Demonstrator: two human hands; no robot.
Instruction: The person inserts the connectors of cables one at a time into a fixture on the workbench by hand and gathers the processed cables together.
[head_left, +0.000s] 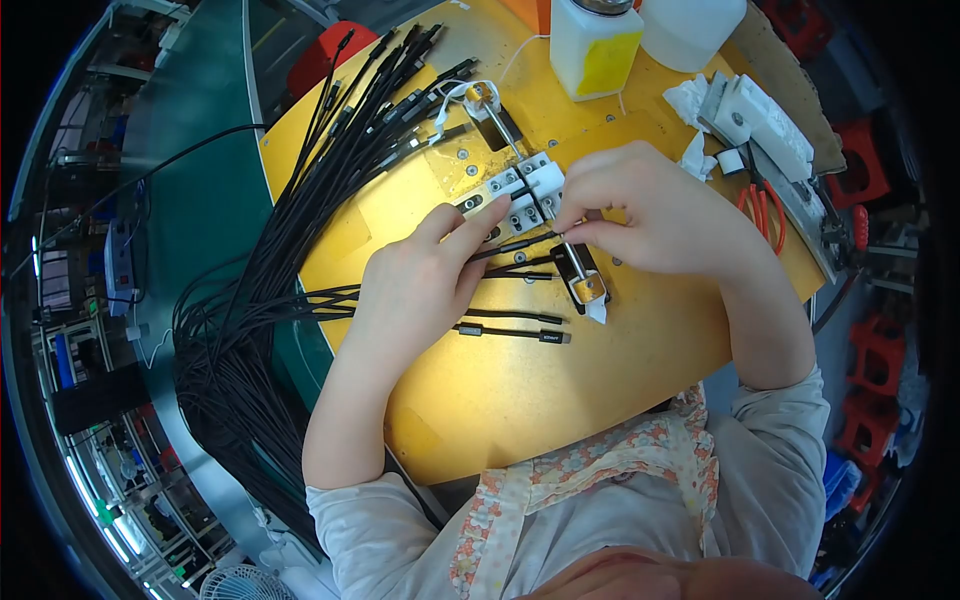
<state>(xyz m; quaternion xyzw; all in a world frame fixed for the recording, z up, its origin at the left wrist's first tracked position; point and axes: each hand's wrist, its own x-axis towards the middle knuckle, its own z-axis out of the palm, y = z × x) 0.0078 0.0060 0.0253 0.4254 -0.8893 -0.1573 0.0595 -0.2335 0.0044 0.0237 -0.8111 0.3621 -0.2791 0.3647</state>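
A white fixture block (541,180) with several screws sits on the yellow work board, and a metal rod (508,137) crosses it. My left hand (415,280) is closed around a black cable (512,246), its index finger reaching to the block's near edge. Thumb and fingertips of my right hand (640,215) pinch that cable's end beside the block; the very tip is hidden by the fingers. Other cable ends, one with a black connector (553,337), come out from under my left hand and lie on the board.
A large bundle of black cables (255,290) runs along the left side. White bottles, one with a yellow label (608,65), stand at the back. To the right are a white clamp-like device (765,125), crumpled tissue (690,100) and red-handled pliers (770,215).
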